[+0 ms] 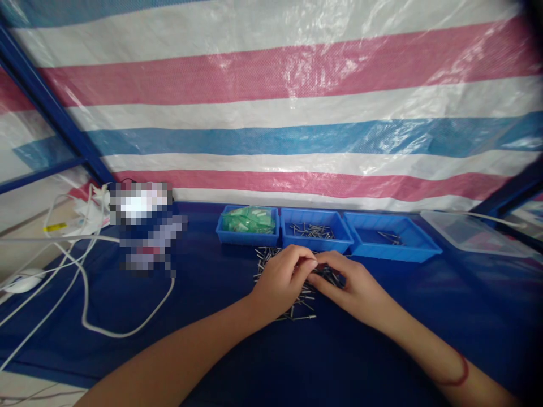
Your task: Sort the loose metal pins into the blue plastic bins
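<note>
A loose pile of thin metal blind rivets (pixel 303 297) lies on the blue tabletop, partly hidden under my hands. My left hand (pixel 282 280) is over the pile, thumb and forefinger closed in a pinch. Anything between those fingertips is too small to make out. From the other side my right hand (pixel 354 285) meets it, its curled forefinger and thumb reaching the left fingertips. What the right fingers grip is hidden. Just behind stand three blue bins: the middle bin (pixel 316 244) has several rivets in it, the right bin (pixel 396 252) only a few.
The left bin (pixel 248 237) holds green plastic packets (pixel 250 219). White cables (pixel 127 334) loop across the table's left side, near a blurred-out object (pixel 142 206). A clear plastic lid (pixel 470 233) lies at the back right. Behind hangs a striped plastic sheet (pixel 271 135).
</note>
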{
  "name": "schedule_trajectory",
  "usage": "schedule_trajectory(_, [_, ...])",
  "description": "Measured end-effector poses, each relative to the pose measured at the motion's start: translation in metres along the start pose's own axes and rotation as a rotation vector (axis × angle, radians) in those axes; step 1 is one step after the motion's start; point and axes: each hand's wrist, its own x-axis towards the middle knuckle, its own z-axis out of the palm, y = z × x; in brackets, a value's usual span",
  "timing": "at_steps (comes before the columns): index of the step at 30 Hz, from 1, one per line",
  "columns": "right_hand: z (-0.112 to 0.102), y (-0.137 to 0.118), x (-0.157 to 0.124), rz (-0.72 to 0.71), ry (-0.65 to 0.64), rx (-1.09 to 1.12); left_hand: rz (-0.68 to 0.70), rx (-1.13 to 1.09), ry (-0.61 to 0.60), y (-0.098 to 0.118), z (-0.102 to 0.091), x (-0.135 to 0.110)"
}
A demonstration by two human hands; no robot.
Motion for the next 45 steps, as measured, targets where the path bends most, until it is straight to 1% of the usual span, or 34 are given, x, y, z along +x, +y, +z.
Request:
schedule_trajectory(4, [0.003, 0.002, 0.0, 0.094, 0.024, 0.105, -0.064, -0.073, 0.045, -0.004, 0.001, 0.001])
schedule_trajectory(7, [0.005, 0.003, 0.0, 0.126, 0.021, 0.193, -0.116, -0.127, 0.052, -0.007, 0.002, 0.002])
schedule_trajectory(11, [0.005, 0.005, 0.0, 0.115, 0.006, 0.241, -0.168, -0.218, 0.028, -0.009, 0.004, 0.003])
schedule_trajectory(18, [0.006, 0.009, 0.001, 0.112, 0.023, 0.207, -0.289, -0.41, 0.034, -0.014, 0.008, 0.007])
schedule_trajectory(24, [0.009, 0.01, 0.0, 0.121, 0.056, 0.267, -0.259, -0.392, 0.015, -0.012, 0.007, 0.006])
schedule_trajectory(29, [0.01, 0.008, -0.001, 0.122, 0.086, 0.218, -0.23, -0.289, -0.015, -0.01, 0.005, 0.005])
schedule_trajectory(31, [0.01, 0.008, 0.0, 0.119, 0.076, 0.202, -0.218, -0.271, -0.016, -0.01, 0.004, 0.005])
schedule_trajectory(36, [0.008, 0.008, 0.0, 0.099, 0.011, 0.172, -0.202, -0.248, 0.001, -0.009, 0.004, 0.005])
schedule_trajectory(40, [0.007, 0.008, 0.001, 0.088, 0.025, 0.152, -0.175, -0.204, 0.03, -0.007, 0.004, 0.005])
schedule_trajectory(45, [0.01, 0.011, 0.0, 0.117, 0.05, 0.201, -0.128, -0.192, 0.057, -0.005, 0.003, 0.006])
